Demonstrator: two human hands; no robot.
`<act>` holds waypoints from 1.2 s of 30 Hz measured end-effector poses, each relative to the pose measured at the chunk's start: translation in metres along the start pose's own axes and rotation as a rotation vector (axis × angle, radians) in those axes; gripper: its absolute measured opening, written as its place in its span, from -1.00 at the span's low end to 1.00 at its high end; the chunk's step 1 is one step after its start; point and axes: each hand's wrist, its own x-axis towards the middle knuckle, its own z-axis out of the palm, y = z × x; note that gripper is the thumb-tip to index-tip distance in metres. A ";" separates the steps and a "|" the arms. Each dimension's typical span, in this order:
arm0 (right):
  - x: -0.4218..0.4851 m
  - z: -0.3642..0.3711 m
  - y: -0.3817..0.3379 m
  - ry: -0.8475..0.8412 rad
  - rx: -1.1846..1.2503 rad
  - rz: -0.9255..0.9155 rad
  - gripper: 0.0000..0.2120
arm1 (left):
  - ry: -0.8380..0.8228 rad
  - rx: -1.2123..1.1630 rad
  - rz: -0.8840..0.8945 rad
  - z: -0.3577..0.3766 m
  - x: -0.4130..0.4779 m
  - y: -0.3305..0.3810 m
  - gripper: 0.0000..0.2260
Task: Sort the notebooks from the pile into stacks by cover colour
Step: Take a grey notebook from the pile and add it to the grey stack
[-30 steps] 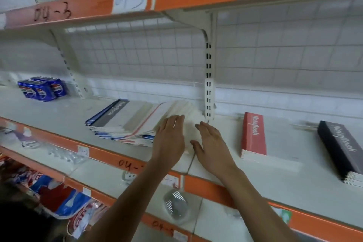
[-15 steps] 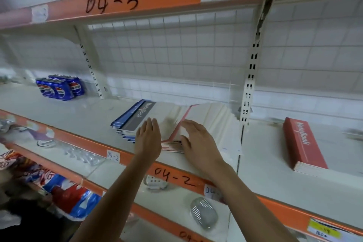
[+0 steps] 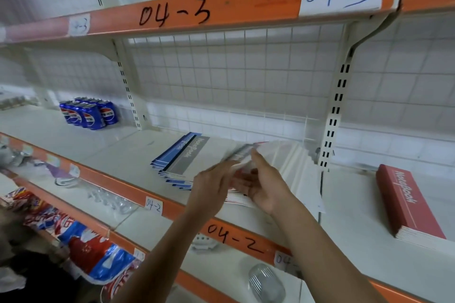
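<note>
The mixed pile of notebooks (image 3: pixel 187 157) lies fanned out on the middle shelf, with blue and grey covers showing at its left. My right hand (image 3: pixel 267 187) grips a red-edged notebook (image 3: pixel 268 149) raised off the pile's right side, thumb on top; the notebook is motion-blurred. My left hand (image 3: pixel 213 187) reaches to the same notebook's near edge, and the blur hides how its fingers lie. A stack of red notebooks (image 3: pixel 406 204) sits apart on the shelf to the right.
Several blue cola cans (image 3: pixel 89 114) stand at the back left of the shelf (image 3: pixel 110 152). A slotted upright (image 3: pixel 332 120) rises just right of the pile. The orange-edged shelf above (image 3: pixel 221 11) hangs overhead. The lower shelf holds packets (image 3: pixel 81 246) and small items.
My right hand has gone from resting on the pile to lifting a red-edged notebook from it. My left hand has shifted right to that notebook. The view has swung left and closer.
</note>
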 end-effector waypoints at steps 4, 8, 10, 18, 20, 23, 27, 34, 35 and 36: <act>0.009 -0.007 -0.001 0.149 0.102 0.060 -0.78 | -0.071 -0.153 -0.006 0.002 0.001 -0.001 -0.58; 0.011 -0.010 0.001 0.219 0.004 0.076 -0.77 | -0.283 0.315 -0.304 0.009 0.002 -0.047 -0.45; 0.014 -0.011 0.001 0.228 -0.067 0.070 -0.77 | -0.427 0.480 -0.333 0.010 -0.004 -0.061 -0.38; 0.017 -0.018 -0.006 0.244 -0.002 0.118 -0.65 | -0.230 0.342 -0.193 -0.017 0.006 -0.061 -0.75; 0.018 -0.020 -0.009 0.218 0.041 0.112 -0.64 | -0.139 0.324 -0.193 -0.022 0.009 -0.050 -0.77; 0.012 -0.017 -0.011 0.134 0.106 0.114 -0.79 | -0.143 0.217 -0.086 -0.019 0.010 -0.028 -0.77; 0.007 -0.016 -0.013 0.046 0.207 0.138 -0.82 | -0.279 0.023 0.103 -0.008 0.006 0.000 -0.74; 0.011 -0.025 -0.008 0.151 0.143 0.129 -0.67 | -0.316 0.242 -0.228 -0.005 0.009 -0.036 -0.52; 0.011 -0.026 -0.008 0.163 0.148 0.129 -0.65 | -0.355 0.340 -0.283 -0.004 0.007 -0.044 -0.43; 0.011 -0.026 -0.008 0.169 0.154 0.125 -0.62 | -0.377 0.389 -0.307 -0.002 0.003 -0.050 -0.41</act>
